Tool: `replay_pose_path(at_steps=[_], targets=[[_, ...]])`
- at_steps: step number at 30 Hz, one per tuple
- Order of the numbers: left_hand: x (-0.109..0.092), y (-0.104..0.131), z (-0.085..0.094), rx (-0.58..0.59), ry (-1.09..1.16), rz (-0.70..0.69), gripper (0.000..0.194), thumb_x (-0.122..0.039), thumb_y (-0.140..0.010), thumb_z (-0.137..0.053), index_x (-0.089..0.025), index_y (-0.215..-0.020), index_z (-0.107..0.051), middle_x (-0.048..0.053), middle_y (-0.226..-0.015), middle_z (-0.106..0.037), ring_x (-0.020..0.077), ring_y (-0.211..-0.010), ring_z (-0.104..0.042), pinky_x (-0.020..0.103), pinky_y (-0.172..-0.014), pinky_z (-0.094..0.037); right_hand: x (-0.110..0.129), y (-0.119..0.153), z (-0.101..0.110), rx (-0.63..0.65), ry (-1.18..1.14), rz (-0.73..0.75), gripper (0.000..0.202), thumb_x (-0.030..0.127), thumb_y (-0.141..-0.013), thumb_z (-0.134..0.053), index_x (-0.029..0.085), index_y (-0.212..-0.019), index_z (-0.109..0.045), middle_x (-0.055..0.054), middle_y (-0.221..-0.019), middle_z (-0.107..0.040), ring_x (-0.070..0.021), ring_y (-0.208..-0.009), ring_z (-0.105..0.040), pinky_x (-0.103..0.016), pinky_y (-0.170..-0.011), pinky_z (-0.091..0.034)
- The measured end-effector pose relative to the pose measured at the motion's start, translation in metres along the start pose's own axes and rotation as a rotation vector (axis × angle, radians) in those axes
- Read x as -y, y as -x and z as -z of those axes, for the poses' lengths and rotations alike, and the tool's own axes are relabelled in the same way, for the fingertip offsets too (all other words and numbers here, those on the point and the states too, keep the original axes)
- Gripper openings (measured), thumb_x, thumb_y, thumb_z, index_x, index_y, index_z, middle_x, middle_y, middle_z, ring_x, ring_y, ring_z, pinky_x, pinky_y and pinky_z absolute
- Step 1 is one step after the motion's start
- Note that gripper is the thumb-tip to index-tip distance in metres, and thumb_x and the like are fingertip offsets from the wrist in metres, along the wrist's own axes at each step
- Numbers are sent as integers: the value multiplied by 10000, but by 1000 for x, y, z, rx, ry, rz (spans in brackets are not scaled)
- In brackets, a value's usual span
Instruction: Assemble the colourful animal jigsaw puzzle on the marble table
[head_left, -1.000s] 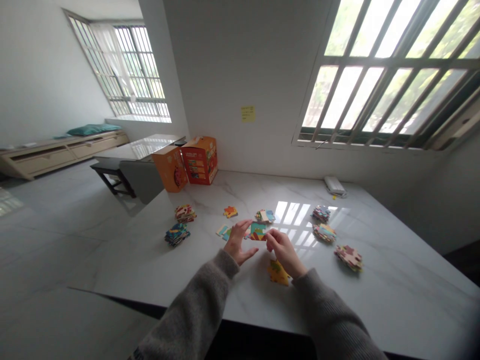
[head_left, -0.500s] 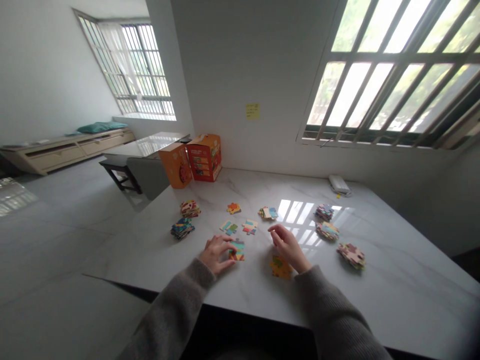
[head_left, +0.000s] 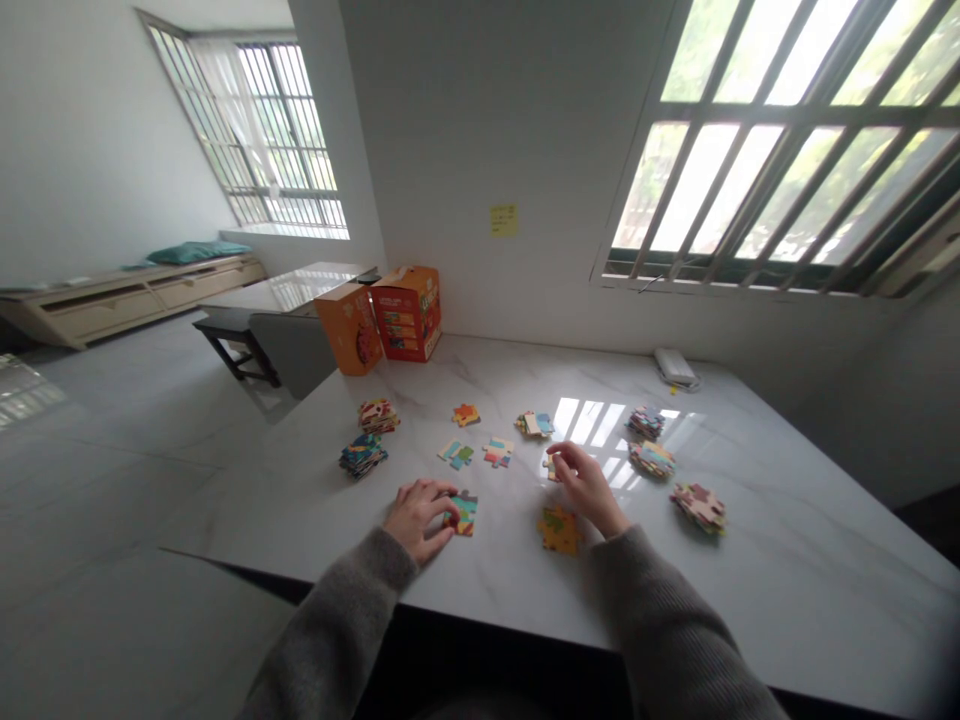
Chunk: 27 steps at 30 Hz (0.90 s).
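Observation:
My left hand point(head_left: 421, 520) rests on the table with its fingers curved over the left side of a green, teal and orange jigsaw puzzle piece point(head_left: 466, 514). Thumb and forefinger hold that piece flat on the tabletop. To the right, my right hand point(head_left: 589, 485) is closed in a pinch on a small pale puzzle piece point(head_left: 550, 466), mostly hidden by the fingers. Just below that hand lies an orange puzzle section point(head_left: 559, 532) with a green patch. Beyond my hands are a teal-and-green piece point(head_left: 456, 454), a cream-and-red piece point(head_left: 498, 452) and an orange piece point(head_left: 466, 413).
Stacks of puzzle pieces stand at left point(head_left: 364, 455) and right point(head_left: 699, 508), with several more behind them. Two orange boxes point(head_left: 409, 315) stand at the table's back left corner. A white power adapter point(head_left: 675, 368) with a cable lies at the back right.
My left hand has drawn its puzzle piece slightly left and toward me. My right hand has shifted a little to the right, and a pale piece now shows at its fingertips.

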<state>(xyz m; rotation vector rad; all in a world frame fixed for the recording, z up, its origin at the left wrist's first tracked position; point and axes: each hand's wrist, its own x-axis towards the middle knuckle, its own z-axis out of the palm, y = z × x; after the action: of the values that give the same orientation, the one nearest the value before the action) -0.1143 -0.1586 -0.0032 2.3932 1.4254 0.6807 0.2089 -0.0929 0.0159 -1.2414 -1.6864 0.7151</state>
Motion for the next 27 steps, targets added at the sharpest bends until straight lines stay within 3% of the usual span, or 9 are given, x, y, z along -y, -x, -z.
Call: replay_pose_path(at_steps=[5,8,12,15,18,21,27], targets=[[3,0,4,-88,123,12,303,-242,-761,-600,-237,-1058,-659,64,-1247,-637,273,-1151,-543,428,-1022,-402,-9,-11,7,-75,75,1,261,385,-911,-476,211,-975,-659,-14,-732,-631,-191,-697,-581,-320,-671,-468],[7,-1,5,-122,193,7,278,-246,-799,-544,-214,-1055,-645,78,-1192,-660,260,-1116,-577,411,-997,-434,-21,-30,11,-105,187,50,245,315,-908,-455,202,-996,-654,-40,-816,-668,-205,-763,-610,-350,-750,-482],[10,-2,2,-127,189,13,239,-251,-810,-551,-215,-1021,-656,72,-1119,-691,257,-1083,-601,406,-972,-451,-32,-60,10,-21,455,216,219,227,-901,-472,182,-1020,-650,-110,-1008,-662,-242,-957,-598,-377,-876,-469],[11,-2,0,-141,197,26,236,-258,-813,-559,-215,-1019,-664,70,-1080,-702,251,-1058,-612,393,-965,-465,-33,-79,2,31,613,219,189,267,-911,-547,182,-1046,-649,-138,-1137,-629,-261,-1046,-566,-371,-913,-450],[10,-3,1,-130,216,33,236,-252,-818,-565,-212,-1027,-667,69,-1044,-703,240,-1009,-625,380,-936,-488,-30,-93,-9,103,700,157,224,364,-889,-634,195,-1037,-637,-137,-1187,-621,-274,-1068,-551,-356,-876,-441],[10,-3,2,-126,237,31,225,-245,-827,-570,-209,-1026,-668,75,-1035,-696,238,-990,-626,378,-919,-506,-25,-100,-15,172,765,94,263,400,-847,-700,205,-1006,-628,-118,-1076,-657,-266,-998,-568,-332,-806,-431],[9,-4,2,-153,289,32,219,-252,-854,-545,-201,-1036,-655,86,-1064,-677,239,-1024,-625,381,-913,-525,-19,-102,-8,165,726,87,350,459,-814,-739,222,-1034,-605,-91,-1006,-689,-238,-884,-612,-296,-683,-417]])
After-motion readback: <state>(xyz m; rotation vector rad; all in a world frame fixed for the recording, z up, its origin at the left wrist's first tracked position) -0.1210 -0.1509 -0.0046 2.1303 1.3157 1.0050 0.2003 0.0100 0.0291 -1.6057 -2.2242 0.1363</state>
